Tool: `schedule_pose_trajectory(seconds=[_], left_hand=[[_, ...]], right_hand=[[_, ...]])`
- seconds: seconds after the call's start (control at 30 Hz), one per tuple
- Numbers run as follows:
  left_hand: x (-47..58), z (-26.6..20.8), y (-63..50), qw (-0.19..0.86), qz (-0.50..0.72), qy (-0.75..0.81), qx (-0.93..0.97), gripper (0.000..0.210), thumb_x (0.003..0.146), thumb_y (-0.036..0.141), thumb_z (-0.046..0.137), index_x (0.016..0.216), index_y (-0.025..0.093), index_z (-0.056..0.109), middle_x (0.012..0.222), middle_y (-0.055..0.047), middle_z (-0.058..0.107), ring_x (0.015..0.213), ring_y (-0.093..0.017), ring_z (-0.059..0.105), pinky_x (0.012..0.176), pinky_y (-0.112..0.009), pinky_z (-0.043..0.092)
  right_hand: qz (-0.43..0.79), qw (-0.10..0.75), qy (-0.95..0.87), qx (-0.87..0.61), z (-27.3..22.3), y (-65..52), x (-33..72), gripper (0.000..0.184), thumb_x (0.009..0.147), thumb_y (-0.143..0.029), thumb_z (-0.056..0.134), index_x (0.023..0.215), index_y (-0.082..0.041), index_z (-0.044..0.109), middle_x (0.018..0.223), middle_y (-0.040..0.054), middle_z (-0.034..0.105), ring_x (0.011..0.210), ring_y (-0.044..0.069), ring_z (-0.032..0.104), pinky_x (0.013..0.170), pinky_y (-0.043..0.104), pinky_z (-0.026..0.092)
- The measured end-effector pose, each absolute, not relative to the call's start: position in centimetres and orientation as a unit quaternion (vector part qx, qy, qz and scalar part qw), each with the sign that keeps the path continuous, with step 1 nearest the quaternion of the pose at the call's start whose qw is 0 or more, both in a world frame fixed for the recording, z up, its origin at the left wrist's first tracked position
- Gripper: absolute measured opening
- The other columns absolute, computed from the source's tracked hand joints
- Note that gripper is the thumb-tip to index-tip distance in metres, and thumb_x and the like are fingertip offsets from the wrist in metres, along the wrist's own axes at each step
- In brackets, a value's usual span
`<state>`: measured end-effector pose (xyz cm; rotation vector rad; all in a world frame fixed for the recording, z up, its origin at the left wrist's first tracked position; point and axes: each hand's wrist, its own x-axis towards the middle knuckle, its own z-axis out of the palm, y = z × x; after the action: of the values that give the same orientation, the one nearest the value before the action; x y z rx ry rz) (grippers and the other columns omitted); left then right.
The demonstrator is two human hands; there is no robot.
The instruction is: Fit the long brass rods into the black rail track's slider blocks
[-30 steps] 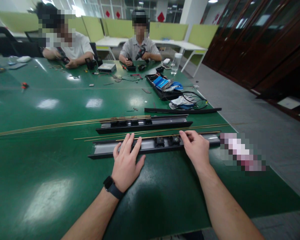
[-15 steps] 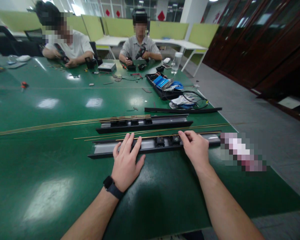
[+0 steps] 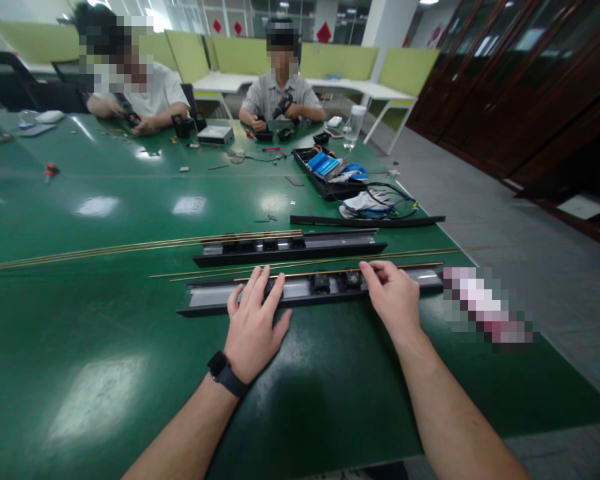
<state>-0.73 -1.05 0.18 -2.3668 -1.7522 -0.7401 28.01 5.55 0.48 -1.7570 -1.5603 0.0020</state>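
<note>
A long black channel (image 3: 210, 311) with a pale inside lies across the green table before me, with black blocks (image 3: 321, 283) set in it. Along its far edge runs a thin brass rod (image 3: 307, 274). My left hand (image 3: 254, 320), wearing a watch, lies over the channel with fingers spread and their tips at the rod; it hides part of the inside. Farther right, my right hand (image 3: 393, 293) is closed, thumb and index finger pinching the rod. Just behind lie two loose brass rods (image 3: 410, 255).
Behind is a second channel (image 3: 330, 250) with more brass rods (image 3: 105, 252) reaching left. Beyond it are a black strip (image 3: 370, 221), gloves (image 3: 367, 203) with cables, and a black tray (image 3: 307, 175). Two people sit across the table, one holding a power drill (image 3: 283, 105).
Almost nothing differs. The view has shifted very slightly, and both hands keep their places on the channel and the rod.
</note>
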Motion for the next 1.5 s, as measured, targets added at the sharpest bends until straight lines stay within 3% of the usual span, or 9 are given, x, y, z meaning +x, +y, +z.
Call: schedule_pose_trajectory(seconds=[0.1,0.33,0.8,1.23,1.5], left_hand=[[-0.75,0.17,-1.04,0.051,-0.245,-0.576,-0.778,0.059,0.101,0.033,0.06,0.158,0.021,0.049,0.169,-0.017,0.04,0.159,-0.034,0.036,0.121,-0.055,0.03],[-0.7,0.13,-1.04,0.041,-0.251,-0.578,-0.775,0.063,0.099,0.031,0.062,0.16,0.024,0.047,0.17,-0.016,0.039,0.158,-0.036,0.037,0.122,-0.057,0.031],[-0.74,0.15,-1.06,0.045,-0.247,-0.58,-0.775,0.06,0.101,0.032,0.06,0.158,0.023,0.048,0.169,-0.016,0.04,0.158,-0.034,0.037,0.123,-0.055,0.03],[-0.73,0.12,-1.03,0.041,-0.248,-0.579,-0.776,0.061,0.101,0.033,0.059,0.16,0.025,0.047,0.17,-0.016,0.04,0.159,-0.034,0.036,0.123,-0.055,0.03],[-0.68,0.19,-1.07,0.047,-0.242,-0.581,-0.776,0.059,0.101,0.033,0.059,0.158,0.022,0.048,0.17,-0.016,0.04,0.159,-0.033,0.036,0.122,-0.055,0.03]], right_hand=[[0.024,0.395,-0.612,-0.685,0.49,5.45,27.85,0.052,0.096,-0.07,0.056,0.099,-0.022,0.077,0.072,0.0024,0.07,0.073,0.022,0.065,0.074,0.034,0.041],[0.011,0.367,-0.626,-0.688,0.53,5.48,27.79,0.06,0.098,-0.074,0.048,0.085,-0.022,0.076,0.07,0.0043,0.07,0.071,0.021,0.062,0.073,0.034,0.038],[-0.033,0.353,-0.632,-0.689,0.53,5.66,27.94,0.07,0.1,-0.079,0.039,0.084,-0.022,0.077,0.069,0.0056,0.069,0.071,0.022,0.059,0.075,0.034,0.036],[0.021,0.385,-0.615,-0.688,0.62,5.36,27.88,0.057,0.097,-0.074,0.052,0.098,-0.022,0.076,0.073,0.0041,0.071,0.074,0.022,0.065,0.075,0.035,0.041],[0.005,0.373,-0.63,-0.681,0.51,5.48,27.85,0.061,0.098,-0.075,0.047,0.087,-0.022,0.076,0.072,0.0046,0.07,0.07,0.021,0.062,0.073,0.034,0.038]])
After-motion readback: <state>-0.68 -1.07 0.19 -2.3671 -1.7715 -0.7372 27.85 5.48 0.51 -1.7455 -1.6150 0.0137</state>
